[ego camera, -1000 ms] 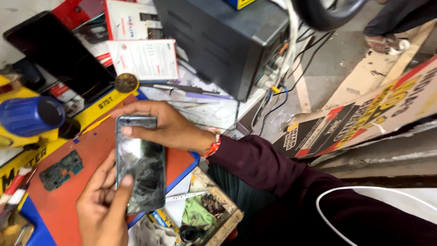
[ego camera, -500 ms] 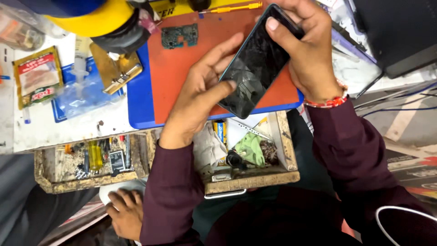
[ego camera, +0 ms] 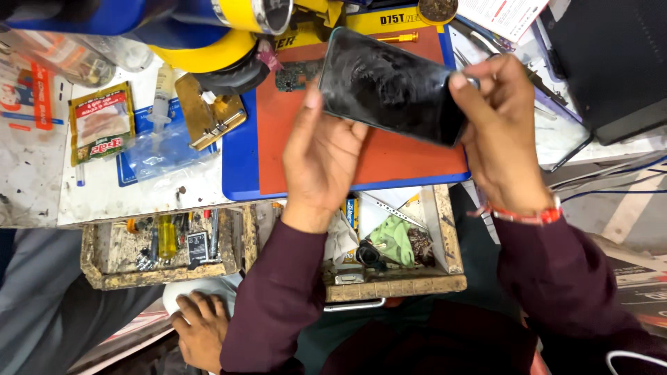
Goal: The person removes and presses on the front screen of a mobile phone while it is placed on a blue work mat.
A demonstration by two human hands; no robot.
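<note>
Phone: a dark smartphone with a smudged, scuffed glass face was held up off the worktop, tilted, over the orange mat.
Left hand: the left hand came up from 6 o'clock, fingers closed around the phone's lower left edge, thumb up along its side.
Right hand: the right hand pinched the phone's right end at about 3 o'clock, fingertips clamped on the corner; a red thread band sat on that wrist.
Mat: an orange mat on a blue base lay flat on the worktop, right under the phone.
Board: a small dark circuit board sat on the mat at the phone's 9 o'clock, just beside it.
Left side stuff: a yellow sachet and a syringe lay well off toward 9 o'clock.
Drawers: two grubby open drawers, one with tools at 7 o'clock, one with a green rag at 6 o'clock.
Other person: someone else's hand rested down at 7 o'clock, well apart from the phone.
</note>
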